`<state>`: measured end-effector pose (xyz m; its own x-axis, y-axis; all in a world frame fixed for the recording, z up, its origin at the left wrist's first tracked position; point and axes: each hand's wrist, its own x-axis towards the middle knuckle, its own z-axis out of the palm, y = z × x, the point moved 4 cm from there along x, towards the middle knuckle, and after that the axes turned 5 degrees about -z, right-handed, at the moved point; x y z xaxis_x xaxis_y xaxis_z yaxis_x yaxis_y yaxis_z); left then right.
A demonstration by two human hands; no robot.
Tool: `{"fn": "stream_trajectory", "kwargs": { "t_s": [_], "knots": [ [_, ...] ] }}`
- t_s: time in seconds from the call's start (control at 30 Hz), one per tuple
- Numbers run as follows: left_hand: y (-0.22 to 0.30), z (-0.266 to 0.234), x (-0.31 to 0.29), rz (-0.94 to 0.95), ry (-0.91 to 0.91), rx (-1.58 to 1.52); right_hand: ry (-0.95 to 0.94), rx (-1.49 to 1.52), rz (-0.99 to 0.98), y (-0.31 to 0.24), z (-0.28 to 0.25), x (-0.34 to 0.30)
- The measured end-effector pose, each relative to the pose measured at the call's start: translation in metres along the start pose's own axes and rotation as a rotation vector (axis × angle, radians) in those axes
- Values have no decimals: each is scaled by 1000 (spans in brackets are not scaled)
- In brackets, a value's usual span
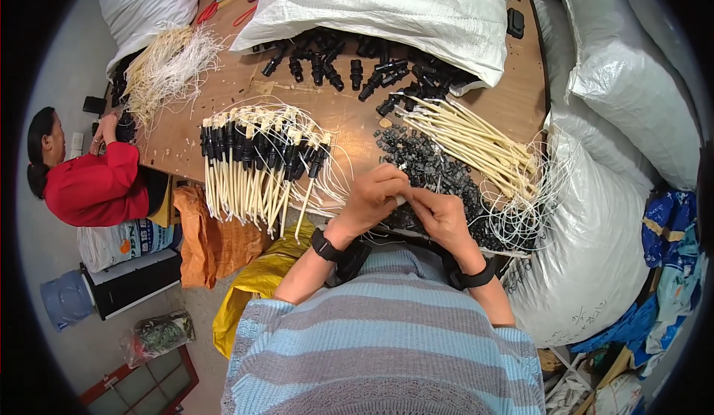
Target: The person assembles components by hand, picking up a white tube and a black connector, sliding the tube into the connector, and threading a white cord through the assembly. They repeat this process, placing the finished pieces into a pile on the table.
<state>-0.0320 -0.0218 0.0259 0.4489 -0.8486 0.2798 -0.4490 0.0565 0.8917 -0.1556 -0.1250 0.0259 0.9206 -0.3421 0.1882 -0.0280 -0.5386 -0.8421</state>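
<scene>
My left hand [375,196] and my right hand [445,218] meet at the table's near edge, fingers pinched together. A small whitish piece [401,200] shows between the fingertips; its kind is too small to tell, and my fingers partly cover it. Just beyond my hands spreads a pile of small black plastic parts [431,163]. To the left lies a row of cream sleeved wires with black connectors [256,155], their thin white leads curling out. A bundle of cream sleeved wires [476,136] lies on the right, beyond the black pile.
Loose black connectors [357,73] lie by a large white woven sack [387,10] at the table's [175,143] far side. More full sacks [595,222] crowd the right. A co-worker in red [97,184] handles parts at the left end, near a yellow bag [253,285].
</scene>
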Motion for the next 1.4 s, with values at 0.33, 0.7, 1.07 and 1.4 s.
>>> {"fn": "stream_trajectory", "kwargs": {
  "t_s": [0.33,0.7,1.07,1.4],
  "knots": [
    [-72,-27,55,-281,106,442,173,134,288,13,-9,-5],
    [-69,-28,56,-294,118,387,262,255,364,32,-13,-12],
    [19,39,28,97,-29,223,294,362,322,44,-4,-4],
    [-23,34,14,-581,55,-281,402,-440,-45,6,-5,-1]
  ]
}}
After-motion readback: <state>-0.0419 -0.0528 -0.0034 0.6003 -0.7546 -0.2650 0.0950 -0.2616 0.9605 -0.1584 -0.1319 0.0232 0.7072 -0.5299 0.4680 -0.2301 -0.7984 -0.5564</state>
